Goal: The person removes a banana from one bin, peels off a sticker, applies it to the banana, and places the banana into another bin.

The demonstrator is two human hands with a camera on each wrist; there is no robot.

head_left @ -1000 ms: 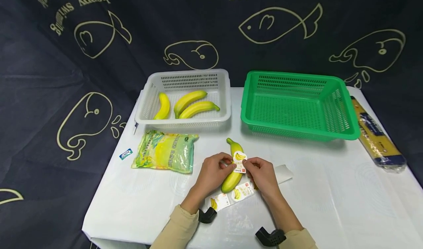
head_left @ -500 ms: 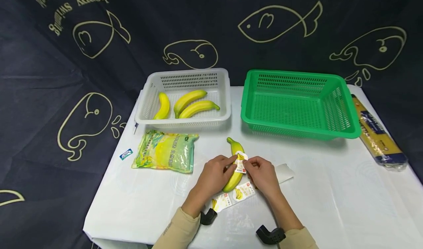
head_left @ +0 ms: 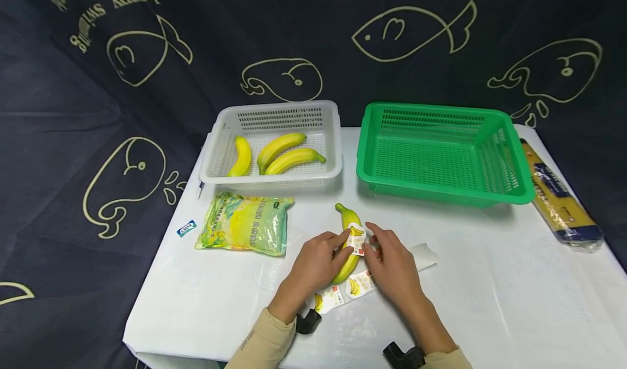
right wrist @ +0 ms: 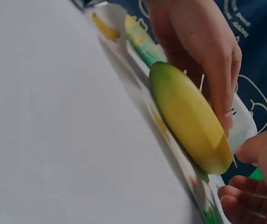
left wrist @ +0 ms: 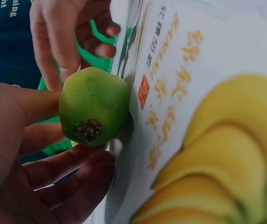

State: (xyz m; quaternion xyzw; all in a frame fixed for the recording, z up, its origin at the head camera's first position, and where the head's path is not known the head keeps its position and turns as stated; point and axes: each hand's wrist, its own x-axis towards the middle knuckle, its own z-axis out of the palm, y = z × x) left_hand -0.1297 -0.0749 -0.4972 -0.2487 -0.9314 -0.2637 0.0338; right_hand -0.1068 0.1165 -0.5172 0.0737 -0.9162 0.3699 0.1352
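Banana [head_left: 346, 244] between both hands [head_left: 318, 260], label [head_left: 356, 239] atop.

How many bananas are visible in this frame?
4. Three lie in the white basket: left banana, middle banana, right banana. The fourth banana lies on the table between both hands.

banana [head_left: 346, 244] between hands, before baskets [head_left: 443, 157]

- The banana [head_left: 345, 244] between the hands has smooth, faintly glossy skin, with a rough, dry stem end.
- The sticker [head_left: 356, 238] on that banana looks like glossy printed paper.
- The white basket [head_left: 274, 120] and green basket [head_left: 490, 120] behind the banana are perforated plastic.
- The bag [head_left: 241, 223] left of the banana is shiny, crinkled plastic film.
- The backdrop cloth [head_left: 73, 157] is matt.
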